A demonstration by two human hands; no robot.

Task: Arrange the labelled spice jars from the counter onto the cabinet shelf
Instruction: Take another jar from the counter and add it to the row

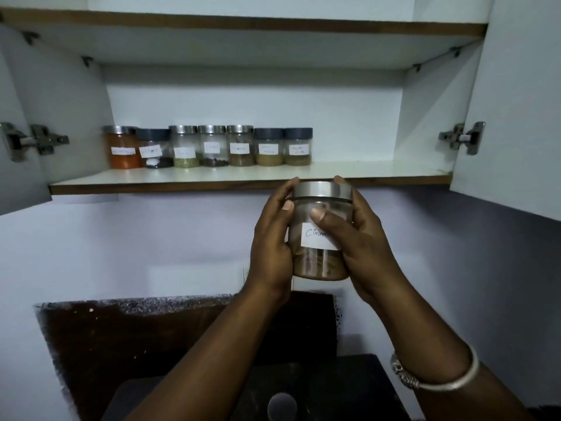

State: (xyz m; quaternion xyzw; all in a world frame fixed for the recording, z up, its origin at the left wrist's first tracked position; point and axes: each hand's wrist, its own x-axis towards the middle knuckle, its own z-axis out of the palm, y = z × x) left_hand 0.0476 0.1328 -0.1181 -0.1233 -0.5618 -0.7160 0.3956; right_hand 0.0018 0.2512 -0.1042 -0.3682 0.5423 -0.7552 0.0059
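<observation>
I hold a clear spice jar (318,259) with a steel lid and a white label starting "Cinn", brown powder inside, just below the front edge of the cabinet shelf (243,177). My left hand (273,238) grips its left side and my right hand (352,238) grips its right side, the thumb lying over part of the label. Several labelled jars stand in a row at the back left of the shelf, from an orange-filled jar (121,148) to a dark-lidded jar (298,147) at the row's right end.
Both cabinet doors hang open, left door (15,117) and right door (516,117), with steel hinges. To the right of the row is bare shelf surface (379,168). Below is the dark counter (318,390) with a round steel lid (282,405) showing between my forearms.
</observation>
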